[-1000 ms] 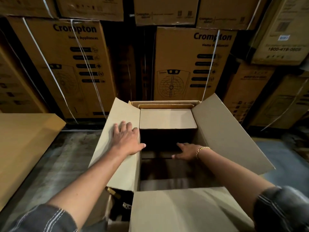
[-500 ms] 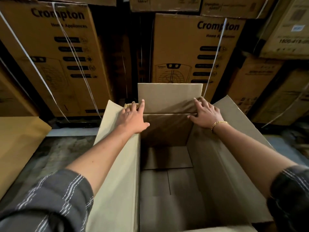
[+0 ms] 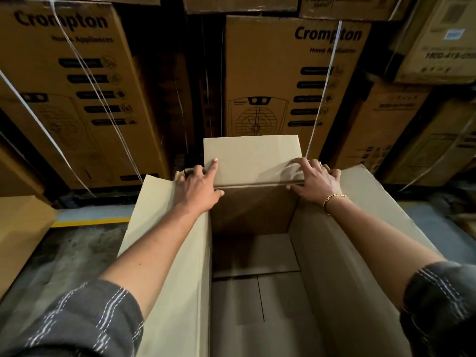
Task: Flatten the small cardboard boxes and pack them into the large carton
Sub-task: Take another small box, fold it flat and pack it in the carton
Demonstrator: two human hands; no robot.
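Barely anything's shifted since half a second ago: large carton (image 3: 175, 266) sits open below, both palms spread flat. Left hand (image 3: 197, 188) and right hand (image 3: 315, 182) press its upright far flap (image 3: 252, 157), gripping nothing. Crompton boxes (image 3: 291, 73) stacked behind.

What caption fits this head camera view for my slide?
Both hands, left hand and right hand, press the far flap of the open large carton.
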